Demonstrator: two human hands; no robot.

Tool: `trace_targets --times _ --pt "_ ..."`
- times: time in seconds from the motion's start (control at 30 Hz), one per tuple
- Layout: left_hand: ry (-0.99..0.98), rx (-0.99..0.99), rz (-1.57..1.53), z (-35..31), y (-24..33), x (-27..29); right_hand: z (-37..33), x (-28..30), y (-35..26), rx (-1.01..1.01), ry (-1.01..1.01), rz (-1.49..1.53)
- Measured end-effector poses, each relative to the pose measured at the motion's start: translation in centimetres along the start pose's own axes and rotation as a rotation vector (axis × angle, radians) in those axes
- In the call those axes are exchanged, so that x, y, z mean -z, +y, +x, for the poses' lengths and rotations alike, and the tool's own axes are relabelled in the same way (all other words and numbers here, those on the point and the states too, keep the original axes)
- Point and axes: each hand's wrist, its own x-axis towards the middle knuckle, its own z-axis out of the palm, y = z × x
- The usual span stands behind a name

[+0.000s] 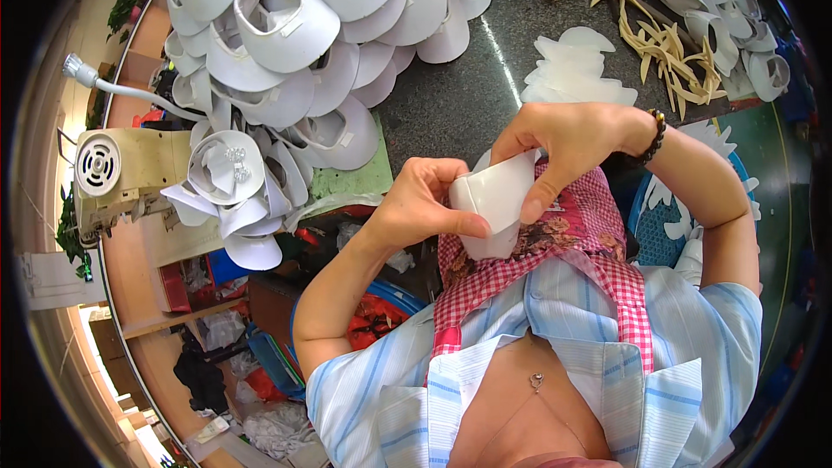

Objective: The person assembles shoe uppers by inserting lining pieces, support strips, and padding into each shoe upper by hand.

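Observation:
A white sun visor (494, 194) is between my two hands, just in front of my apron. My left hand (418, 201) pinches its left edge, with the thumb across the front. My right hand (568, 149) grips the upper right side, fingers at the top edge and thumb lower down on the near side. The visor is tilted, and its curved brim hangs toward my chest. Behind the hands, on the dark speckled tabletop (425, 121), lies a stack of flat white cut pieces (579, 69).
Big heaps of white visors (286, 22) cover the far left, with more visors (706, 0) at the far right. Beige strips (663, 45) lie near them. A cream sewing-machine head (134, 163) stands left. A blue basket (659, 230) holds white pieces beside my right arm.

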Motion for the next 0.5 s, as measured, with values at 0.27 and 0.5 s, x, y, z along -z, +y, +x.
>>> trace_targets --times 0.27,0.5 --pt "-0.280 -0.058 0.166 0.0 -0.2 -0.5 -0.3 -1.1 2.4 0.170 -0.269 0.223" --pt "-0.074 -0.431 0.593 2.0 3.4 0.4 -4.6 3.1 5.7 0.431 0.873 -0.292"
